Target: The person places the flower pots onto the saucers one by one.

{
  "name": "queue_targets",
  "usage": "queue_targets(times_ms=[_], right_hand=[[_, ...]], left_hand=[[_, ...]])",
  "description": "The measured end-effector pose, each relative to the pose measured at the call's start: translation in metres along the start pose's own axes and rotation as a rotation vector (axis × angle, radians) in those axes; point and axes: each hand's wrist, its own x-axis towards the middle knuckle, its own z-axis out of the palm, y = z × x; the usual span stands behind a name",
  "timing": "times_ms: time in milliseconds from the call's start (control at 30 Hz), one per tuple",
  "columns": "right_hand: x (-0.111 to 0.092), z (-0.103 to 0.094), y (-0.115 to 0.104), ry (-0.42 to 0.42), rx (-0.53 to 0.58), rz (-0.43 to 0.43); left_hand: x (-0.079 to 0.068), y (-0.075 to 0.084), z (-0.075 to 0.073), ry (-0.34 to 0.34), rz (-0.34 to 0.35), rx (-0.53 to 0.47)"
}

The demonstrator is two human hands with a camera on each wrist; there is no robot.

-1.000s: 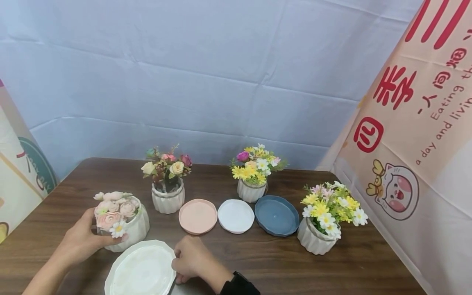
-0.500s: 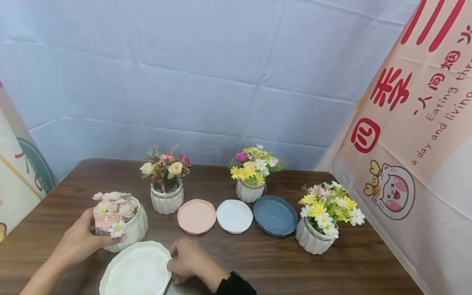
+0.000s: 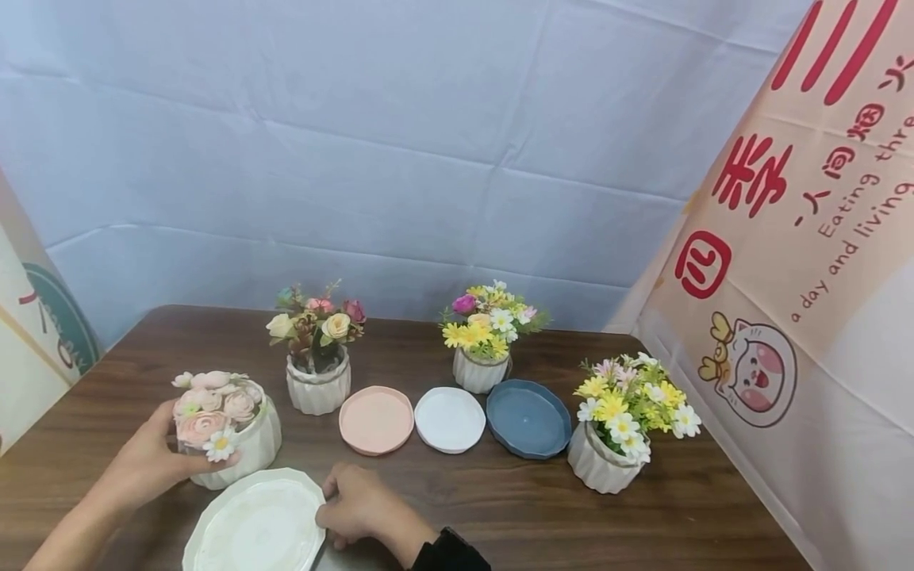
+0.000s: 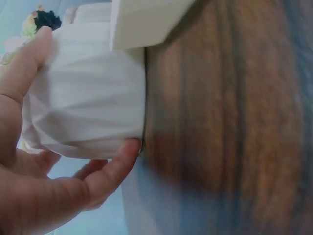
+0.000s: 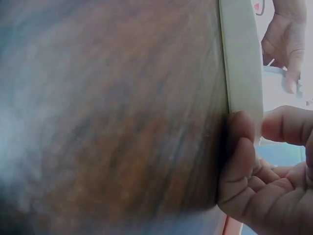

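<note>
Brown wood grain covers the table (image 3: 514,515) I am viewing remotely. On it, I note a white faceted plate (image 3: 257,527); just beyond its rim stands a white ribbed pot (image 3: 260,444) of pale pink flowers (image 3: 214,406). The left hand (image 3: 146,456) reaches in from the lower left, thumb and fingers spread wide, gripping the pot from opposite sides. The right hand (image 3: 360,503), angled in from the other side, pinches the plate's rim between thumb and curled fingers.
</note>
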Motion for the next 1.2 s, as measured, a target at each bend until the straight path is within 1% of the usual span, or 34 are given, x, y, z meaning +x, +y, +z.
queue_targets(times_ms=[100,233,333,433,533,633,733,833,900,1067,1200], right_hand=[[0.0,0.0,0.0,0.006,0.004,-0.004],[0.0,0.0,0.003,-0.003,0.074,-0.033],[0.0,-0.001,0.005,-0.014,0.12,-0.047],[0.0,-0.001,0.006,-0.013,0.11,-0.049],[-0.001,-0.002,0.006,-0.013,0.088,-0.046],[-0.002,-0.002,0.005,-0.011,0.079,-0.043],[-0.002,-0.002,0.004,-0.004,0.062,-0.048],[-0.002,-0.002,0.003,0.004,0.047,-0.061],[-0.003,-0.001,0.003,0.005,0.041,-0.063],[-0.002,0.0,0.003,-0.002,0.05,-0.065],[-0.001,-0.001,0.003,-0.006,0.059,-0.058]], left_hand=[[-0.002,-0.001,0.002,0.011,0.006,0.002],[-0.004,-0.001,0.003,0.026,0.0,0.012],[-0.004,0.001,0.004,0.016,-0.012,-0.005],[-0.004,0.004,0.005,0.007,-0.018,-0.029],[-0.003,0.006,0.005,0.018,-0.017,-0.06],[-0.003,0.007,0.004,0.014,-0.042,-0.102],[-0.002,0.007,0.005,0.014,-0.092,-0.133],[-0.002,0.007,0.005,0.035,-0.126,-0.146],[-0.002,0.006,0.005,0.05,-0.137,-0.146],[-0.003,0.006,0.005,0.086,-0.123,-0.14],[-0.004,0.011,0.005,0.113,-0.109,-0.144]])
